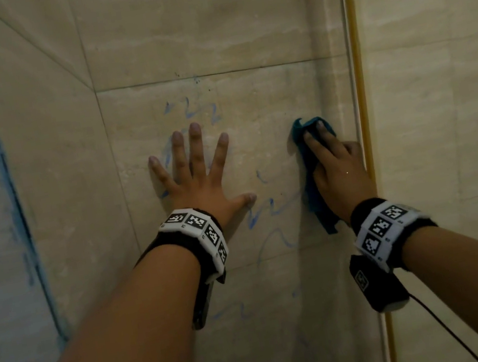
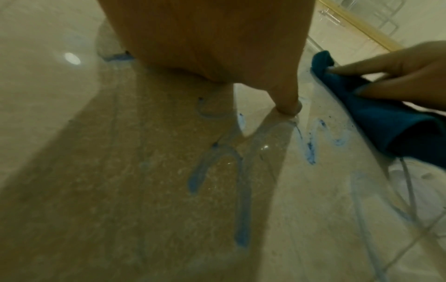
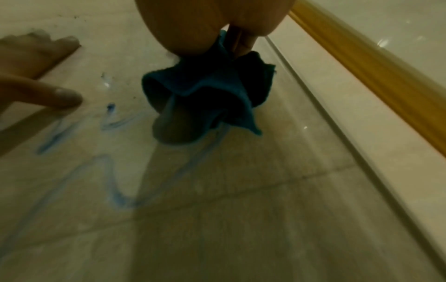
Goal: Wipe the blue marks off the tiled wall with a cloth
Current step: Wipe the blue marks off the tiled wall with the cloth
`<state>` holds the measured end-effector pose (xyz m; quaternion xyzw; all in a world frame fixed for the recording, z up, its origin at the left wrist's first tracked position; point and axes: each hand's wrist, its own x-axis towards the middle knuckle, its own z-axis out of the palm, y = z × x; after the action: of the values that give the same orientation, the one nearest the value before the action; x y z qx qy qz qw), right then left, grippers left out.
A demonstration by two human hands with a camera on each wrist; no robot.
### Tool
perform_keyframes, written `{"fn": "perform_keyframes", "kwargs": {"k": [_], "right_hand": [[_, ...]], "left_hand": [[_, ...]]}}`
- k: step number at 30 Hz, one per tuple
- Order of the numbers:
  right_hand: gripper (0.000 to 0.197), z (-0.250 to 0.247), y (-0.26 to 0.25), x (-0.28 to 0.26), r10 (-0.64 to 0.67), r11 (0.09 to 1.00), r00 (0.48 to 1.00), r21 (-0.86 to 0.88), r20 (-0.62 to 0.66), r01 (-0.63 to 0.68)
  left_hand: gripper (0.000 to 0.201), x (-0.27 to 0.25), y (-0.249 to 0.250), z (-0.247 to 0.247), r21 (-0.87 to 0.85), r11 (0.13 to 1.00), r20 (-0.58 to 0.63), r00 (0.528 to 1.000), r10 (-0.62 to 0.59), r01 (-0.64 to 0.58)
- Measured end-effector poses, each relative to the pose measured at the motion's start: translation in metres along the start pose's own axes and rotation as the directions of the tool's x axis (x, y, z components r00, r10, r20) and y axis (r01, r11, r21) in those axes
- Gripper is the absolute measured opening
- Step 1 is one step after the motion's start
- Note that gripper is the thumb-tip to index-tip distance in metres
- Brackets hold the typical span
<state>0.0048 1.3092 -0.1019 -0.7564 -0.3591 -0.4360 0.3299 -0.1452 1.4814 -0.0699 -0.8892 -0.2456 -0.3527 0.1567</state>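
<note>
Blue marks are scrawled over a beige tiled wall, with more of them lower down between my hands. My left hand lies flat on the tile, fingers spread, and its thumb touches beside a blue squiggle. My right hand holds a teal cloth against the wall near the tile's right edge. Index and middle finger stretch over the cloth. In the right wrist view the cloth bunches under the palm, folded round the thumb. A long blue line runs below it.
A yellow vertical trim strip borders the tile just right of my right hand, with another beige wall beyond it. At the left a side wall meets this one, with a dark seam smeared blue.
</note>
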Motion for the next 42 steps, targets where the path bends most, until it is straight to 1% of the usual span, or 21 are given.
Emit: {"fn": "perform_keyframes", "kwargs": {"k": [2, 4, 5, 9, 12, 14, 17, 19, 22, 25, 28, 30, 33, 38, 40, 42], "right_hand": [[0.057, 0.006, -0.002, -0.006, 0.048, 0.998, 0.998, 0.033, -0.040, -0.047], [0.056, 0.015, -0.005, -0.020, 0.038, 0.998, 0.995, 0.046, -0.096, -0.034], [0.057, 0.019, -0.007, -0.028, 0.030, 0.999, 0.994, 0.047, -0.103, -0.025], [0.058, 0.023, -0.012, -0.041, 0.052, 0.997, 0.999, 0.050, 0.005, -0.052], [0.060, 0.014, -0.017, -0.029, 0.036, 0.998, 0.999, 0.044, 0.021, -0.037], [0.061, 0.008, -0.024, -0.015, 0.029, 0.999, 0.998, 0.037, 0.056, -0.031], [0.060, 0.004, -0.036, 0.004, -0.013, 0.999, 0.998, 0.042, 0.067, 0.010], [0.060, 0.006, -0.041, 0.006, -0.055, 0.998, 0.996, 0.036, 0.070, 0.053], [0.061, 0.013, -0.040, -0.006, -0.153, 0.988, 0.982, 0.011, 0.113, 0.153], [0.065, 0.019, -0.030, -0.016, -0.265, 0.964, 0.961, 0.021, 0.078, 0.264], [0.067, 0.021, -0.023, -0.010, -0.280, 0.959, 0.960, 0.043, -0.003, 0.280], [0.069, 0.018, -0.028, 0.001, -0.247, 0.965, 0.969, 0.081, -0.026, 0.248], [0.065, 0.015, -0.037, 0.017, -0.215, 0.974, 0.977, 0.073, 0.000, 0.214], [0.061, 0.017, -0.038, 0.014, -0.292, 0.956, 0.956, 0.040, 0.009, 0.292], [0.054, 0.021, -0.034, 0.006, -0.317, 0.946, 0.948, 0.080, 0.033, 0.314], [0.050, 0.024, -0.029, -0.006, -0.312, 0.943, 0.947, 0.147, 0.073, 0.299]], "left_hand": [[0.110, 0.000, 0.000, 0.001, 0.006, 1.000, -0.005, 1.000, -0.003, 0.003], [0.110, 0.000, 0.000, 0.001, 0.017, 1.000, -0.009, 1.000, -0.006, 0.006], [0.110, 0.000, 0.000, 0.001, 0.017, 1.000, -0.010, 1.000, -0.006, 0.006], [0.110, 0.000, -0.001, 0.000, 0.004, 1.000, -0.003, 1.000, 0.006, -0.006], [0.110, 0.000, -0.001, 0.000, -0.002, 1.000, -0.006, 1.000, 0.002, -0.002], [0.109, -0.001, 0.000, 0.000, -0.004, 1.000, -0.002, 1.000, -0.003, 0.003], [0.109, -0.001, 0.001, 0.000, 0.000, 1.000, -0.007, 1.000, -0.007, 0.007], [0.109, -0.001, 0.001, 0.000, 0.002, 1.000, -0.006, 1.000, -0.007, 0.007], [0.109, 0.000, 0.001, 0.002, 0.010, 1.000, -0.015, 1.000, -0.009, 0.009], [0.110, 0.001, 0.001, 0.003, 0.014, 1.000, -0.028, 1.000, -0.009, 0.009], [0.111, 0.001, 0.001, 0.002, 0.023, 1.000, -0.027, 1.000, -0.013, 0.013], [0.110, 0.000, 0.001, 0.002, 0.025, 1.000, -0.020, 1.000, -0.018, 0.018], [0.109, 0.000, 0.001, 0.001, 0.014, 1.000, -0.020, 1.000, -0.015, 0.016], [0.110, 0.001, 0.000, 0.003, 0.025, 1.000, -0.039, 0.999, -0.014, 0.015], [0.111, 0.001, 0.000, 0.003, 0.038, 0.999, -0.039, 0.999, -0.018, 0.019], [0.111, 0.000, 0.001, 0.003, 0.052, 0.998, -0.043, 0.999, -0.020, 0.022]]}}
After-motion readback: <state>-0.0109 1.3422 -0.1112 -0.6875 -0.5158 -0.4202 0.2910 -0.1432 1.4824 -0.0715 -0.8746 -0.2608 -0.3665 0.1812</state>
